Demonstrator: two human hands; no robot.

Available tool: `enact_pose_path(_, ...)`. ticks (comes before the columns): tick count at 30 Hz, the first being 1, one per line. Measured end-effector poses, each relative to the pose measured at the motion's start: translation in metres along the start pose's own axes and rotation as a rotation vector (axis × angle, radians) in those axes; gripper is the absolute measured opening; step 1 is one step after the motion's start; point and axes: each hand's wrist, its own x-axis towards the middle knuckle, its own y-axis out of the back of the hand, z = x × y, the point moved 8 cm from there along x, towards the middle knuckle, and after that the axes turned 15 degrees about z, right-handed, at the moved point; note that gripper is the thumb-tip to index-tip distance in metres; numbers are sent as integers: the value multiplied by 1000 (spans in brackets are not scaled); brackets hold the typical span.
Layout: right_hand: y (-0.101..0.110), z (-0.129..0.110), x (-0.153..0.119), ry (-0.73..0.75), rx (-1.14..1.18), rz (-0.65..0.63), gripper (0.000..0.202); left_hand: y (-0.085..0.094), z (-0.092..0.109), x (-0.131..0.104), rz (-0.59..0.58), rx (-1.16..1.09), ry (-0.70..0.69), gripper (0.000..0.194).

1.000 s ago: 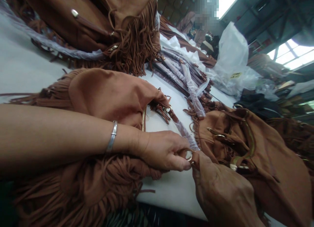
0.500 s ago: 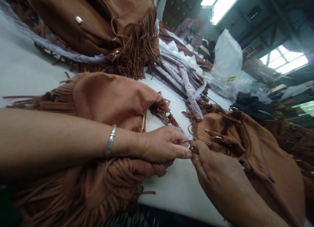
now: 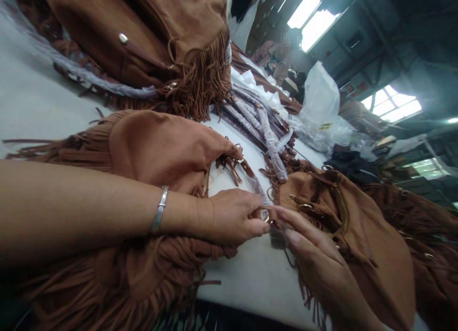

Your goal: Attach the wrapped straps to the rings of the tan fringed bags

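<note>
A brown suede fringed bag (image 3: 161,140) lies on the white table, its strap (image 3: 249,171) curving forward to my hands. My left hand (image 3: 234,216), a silver bangle on its wrist, is closed in a pinch around a gold metal ring (image 3: 265,214) at the strap's end. Against that ring, my right hand (image 3: 318,250) grips the strap end between thumb and fingers; a piece of plastic-wrapped strap shows there, blurred. Part of the bag's fringe (image 3: 143,278) spreads below my left forearm.
Another fringed bag (image 3: 143,35) stands at the upper left. Plastic-wrapped straps (image 3: 265,126) lie in a pile behind. More brown bags (image 3: 358,226) sit to the right, close to my right arm. A clear plastic bag (image 3: 320,97) rises farther back, and a person (image 3: 274,59) is in the distance.
My right hand's fingers have straightened and shifted along the strap end, showing more of the ring and wrapped strap. My left hand keeps its pinch. The whole view has swung slightly.
</note>
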Motion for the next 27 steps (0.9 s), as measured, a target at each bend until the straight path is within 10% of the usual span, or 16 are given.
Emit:
enact_pose_path(16,-20,-5,-16,28,209,529,27,6,7,-8,127,-167,-35,12)
enact_pose_path(27,-19,-1,-14,131,288,478,21,-5,2,-8,-23,-171,42,15)
